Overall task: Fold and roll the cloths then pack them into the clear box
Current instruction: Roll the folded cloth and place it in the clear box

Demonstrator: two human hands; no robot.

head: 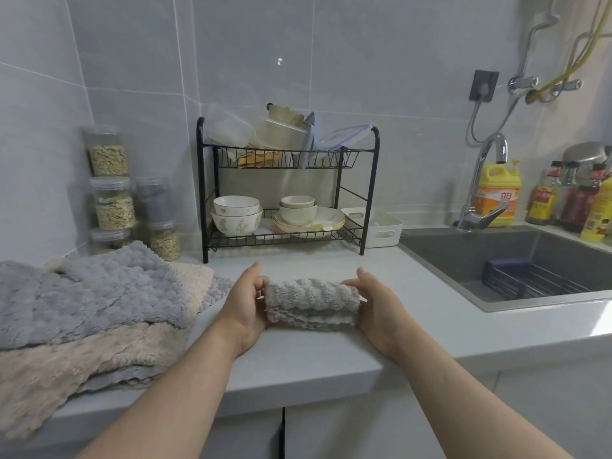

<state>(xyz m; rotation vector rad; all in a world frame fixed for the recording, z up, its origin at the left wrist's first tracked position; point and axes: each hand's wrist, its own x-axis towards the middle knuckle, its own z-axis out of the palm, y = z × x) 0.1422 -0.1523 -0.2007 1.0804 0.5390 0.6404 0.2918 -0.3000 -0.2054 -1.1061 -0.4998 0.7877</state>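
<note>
Head view. Item: grey rolled cloth (312, 303), on the countertop (298, 362) near its front edge. Left hand (246, 308) and right hand (372, 308) grip its two ends, fingers curled closed around them. Left of it: heap of grey and beige cloths (92, 313). Behind: black dish rack (286, 190). Right: sink (516, 263).

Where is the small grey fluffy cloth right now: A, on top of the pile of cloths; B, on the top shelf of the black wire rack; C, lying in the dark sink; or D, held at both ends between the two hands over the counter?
D: the left hand and right hand grip the ends of the small grey fluffy cloth, which looks partly rolled.
</note>
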